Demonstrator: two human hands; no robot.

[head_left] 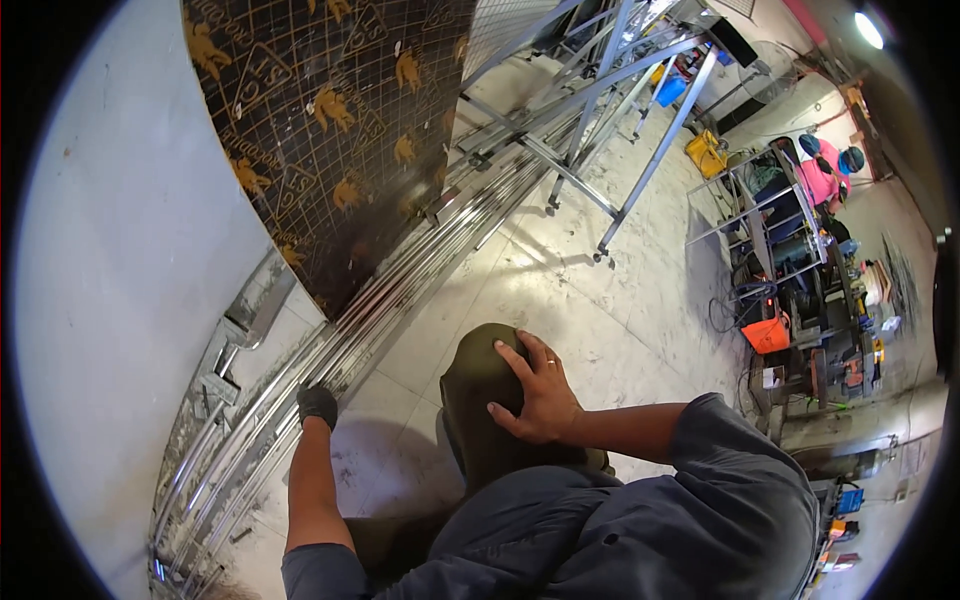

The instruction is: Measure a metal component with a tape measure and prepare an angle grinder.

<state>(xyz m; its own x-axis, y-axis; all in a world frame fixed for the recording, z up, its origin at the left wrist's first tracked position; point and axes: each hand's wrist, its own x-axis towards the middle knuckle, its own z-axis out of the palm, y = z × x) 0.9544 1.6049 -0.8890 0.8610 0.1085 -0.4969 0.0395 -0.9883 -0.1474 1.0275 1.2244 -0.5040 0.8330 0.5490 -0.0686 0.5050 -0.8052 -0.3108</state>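
Note:
My left hand (318,405), in a dark glove, is down at a long bundle of shiny metal tubes (425,250) lying along the wall. Its fingers look curled round one of the tubes, though the glove partly hides them. Bare and with a ring on one finger, my right hand (540,393) rests on my bent knee (485,355) in olive trousers. Its fingers are spread and it holds nothing.
A dark printed board (340,130) leans at the wall behind the tubes. Metal trestle frames (610,150) stand ahead. On the right are an orange container (766,334), a yellow container (706,153), a metal-framed cart (770,215) and a person in pink (822,178).

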